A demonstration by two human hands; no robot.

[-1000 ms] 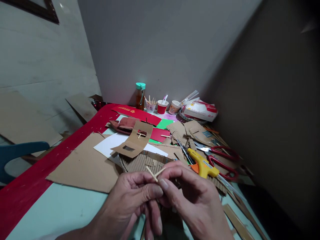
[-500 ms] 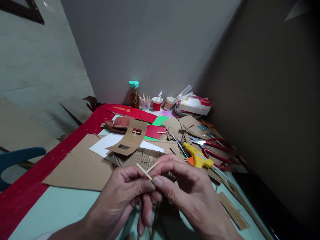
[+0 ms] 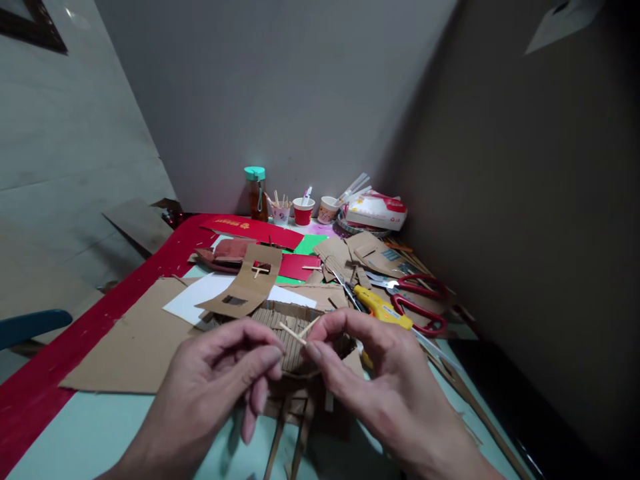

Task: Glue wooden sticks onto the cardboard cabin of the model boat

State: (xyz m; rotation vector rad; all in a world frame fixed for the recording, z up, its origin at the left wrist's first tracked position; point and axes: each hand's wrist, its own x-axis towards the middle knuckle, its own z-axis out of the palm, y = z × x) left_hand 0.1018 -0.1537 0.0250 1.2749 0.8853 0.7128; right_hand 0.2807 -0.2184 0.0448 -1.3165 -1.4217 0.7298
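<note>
My right hand pinches a small T-shaped joint of thin wooden sticks between thumb and forefinger. To its left is my left hand, apart from the sticks, its thumb against the forefinger with nothing showing between them and its lower fingers hanging down. Under the sticks lies a round cardboard piece with a ribbed surface and raised edge, partly covered by both hands. Beyond my left hand, a bent cardboard strip has two cut-out windows, one with a small stick T in it.
A yellow glue gun and red-handled scissors lie to the right. Cardboard sheet covers the left side. Behind are a bottle, a red cup and a tissue pack. A dark flat object lies at right.
My left hand has let go of the sticks and moved left, leaving them in my right hand. More of the round cardboard piece shows. The whole view has shifted slightly.
</note>
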